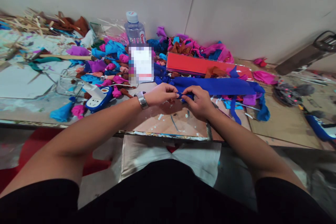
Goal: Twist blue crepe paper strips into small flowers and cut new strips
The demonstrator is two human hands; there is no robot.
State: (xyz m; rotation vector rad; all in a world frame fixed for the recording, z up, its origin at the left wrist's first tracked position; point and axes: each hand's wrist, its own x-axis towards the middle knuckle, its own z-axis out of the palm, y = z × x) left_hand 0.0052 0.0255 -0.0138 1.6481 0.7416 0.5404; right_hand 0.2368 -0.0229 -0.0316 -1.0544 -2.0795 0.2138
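Note:
My left hand (163,94), with a metal watch on its wrist, pinches a small gathered piece of dark blue crepe paper (182,96). From the other side my right hand (196,100) grips the same piece, its thumb and fingers closed on it. The fingertips of both hands nearly meet over the worktable's front part. Right behind them lies a long flat strip of blue crepe paper (212,85). More bunched dark blue paper is partly hidden behind my left hand.
A pile of coloured paper flowers (115,66) covers the left. A water bottle (134,29) and a propped, blurred phone (141,63) stand behind my hands. A red packet (199,64) lies at the back. A blue-white power socket (99,99) sits left; cardboard (283,126) is right.

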